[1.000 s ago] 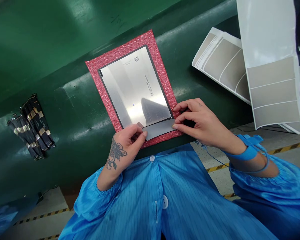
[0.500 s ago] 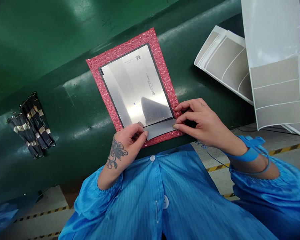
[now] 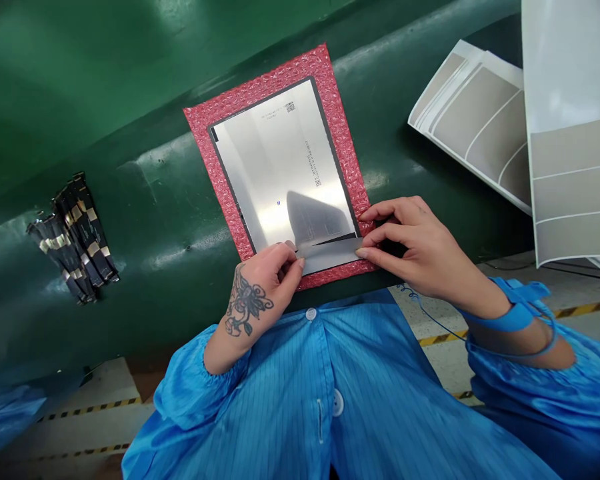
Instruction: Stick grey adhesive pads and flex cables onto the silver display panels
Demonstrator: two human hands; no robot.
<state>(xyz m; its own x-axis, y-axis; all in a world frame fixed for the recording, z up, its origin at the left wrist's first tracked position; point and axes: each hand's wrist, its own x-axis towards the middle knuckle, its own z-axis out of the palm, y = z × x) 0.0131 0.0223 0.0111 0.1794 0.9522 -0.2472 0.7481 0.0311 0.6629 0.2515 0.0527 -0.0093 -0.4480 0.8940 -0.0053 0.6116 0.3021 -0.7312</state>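
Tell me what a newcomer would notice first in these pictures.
The silver panel on a red bubble mat stands out first, in the middle of the green bench. At the panel's near edge, the tattooed left hand and the right hand hold a grey strip. Grey label sheets lie at upper right.

A display panel (image 3: 280, 160) lies on bubble wrap (image 3: 330, 113), flex cables (image 3: 75, 237) to its left, label sheets (image 3: 473, 127) right.
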